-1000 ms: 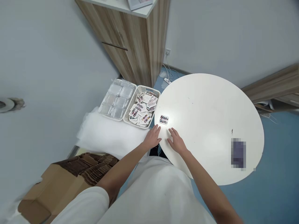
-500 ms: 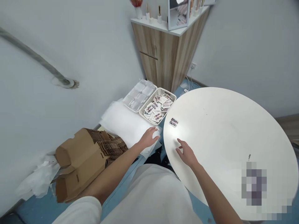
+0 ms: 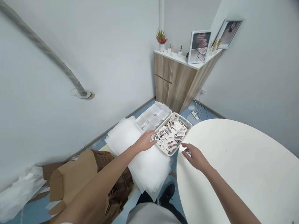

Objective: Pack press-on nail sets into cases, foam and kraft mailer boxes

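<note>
Here | white round table [image 3: 245, 174] beside foam sheets [image 3: 142, 161] | cabinet [image 3: 177, 84] in corner | left hand [image 3: 144, 141], right hand [image 3: 195, 156]: fingers apart

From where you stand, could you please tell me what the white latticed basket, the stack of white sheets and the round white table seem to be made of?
White latticed basket: moulded plastic, matte, judging by its regular slotted wall.
Stack of white sheets: probably thin foam or fleece wrap; translucent, soft, layered edges.
Round white table: likely laminate or painted board; smooth top with a faint sheen.
</note>
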`<state>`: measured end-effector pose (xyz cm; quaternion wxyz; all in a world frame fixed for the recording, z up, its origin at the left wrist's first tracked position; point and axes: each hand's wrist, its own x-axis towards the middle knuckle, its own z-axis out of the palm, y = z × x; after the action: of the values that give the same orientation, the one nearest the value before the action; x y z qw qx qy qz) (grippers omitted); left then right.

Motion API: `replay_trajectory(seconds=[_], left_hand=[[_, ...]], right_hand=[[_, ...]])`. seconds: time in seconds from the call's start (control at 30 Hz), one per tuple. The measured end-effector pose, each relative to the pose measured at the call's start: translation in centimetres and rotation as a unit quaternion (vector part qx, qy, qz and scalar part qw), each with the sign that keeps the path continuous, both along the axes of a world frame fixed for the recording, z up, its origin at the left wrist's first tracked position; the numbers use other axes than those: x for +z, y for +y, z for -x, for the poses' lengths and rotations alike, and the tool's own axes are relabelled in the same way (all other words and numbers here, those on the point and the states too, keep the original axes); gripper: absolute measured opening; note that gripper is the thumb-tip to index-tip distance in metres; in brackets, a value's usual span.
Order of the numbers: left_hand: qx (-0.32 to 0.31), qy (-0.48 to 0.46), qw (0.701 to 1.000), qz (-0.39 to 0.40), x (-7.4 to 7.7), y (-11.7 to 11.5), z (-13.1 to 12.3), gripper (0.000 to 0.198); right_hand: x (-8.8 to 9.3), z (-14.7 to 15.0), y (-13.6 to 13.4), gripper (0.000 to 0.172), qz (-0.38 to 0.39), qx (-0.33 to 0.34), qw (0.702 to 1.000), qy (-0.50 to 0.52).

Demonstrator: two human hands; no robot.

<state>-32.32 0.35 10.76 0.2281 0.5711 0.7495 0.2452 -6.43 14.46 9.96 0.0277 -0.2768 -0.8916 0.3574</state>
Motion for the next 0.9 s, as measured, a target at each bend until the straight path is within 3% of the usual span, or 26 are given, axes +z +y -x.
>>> replay_trajectory(seconds=[0.2,0.43,0.63,0.77,0.9], left_hand=[[0.008,-0.051,0.999,0.015,-1.6,6.2,6.6,0.051],[0.022,-0.034,0.999,-0.031,-3.4,13.7,10.7,0.055],[0.081,-0.019,0.996,-0.011,-6.3,18.8,14.9,0.067],[0.058,-0.03,0.997,-0.032,-8.1,20.4,17.0,0.062],[0.04,0.017,0.997,-0.061,-8.5,20.9,17.0,0.049]], right_hand=[[0.4,8.1,5.7,0.036,-0.039,0.022,0.999,-0.025],[-1.4,14.6,11.1,0.039,-0.115,-0.026,0.993,-0.015],[-3.5,19.4,12.0,0.047,-0.212,-0.075,0.974,0.031],[-3.5,23.2,11.6,0.045,-0.261,0.009,0.965,-0.003],[-4.1,26.1,11.7,0.043,-0.254,0.039,0.965,-0.057]])
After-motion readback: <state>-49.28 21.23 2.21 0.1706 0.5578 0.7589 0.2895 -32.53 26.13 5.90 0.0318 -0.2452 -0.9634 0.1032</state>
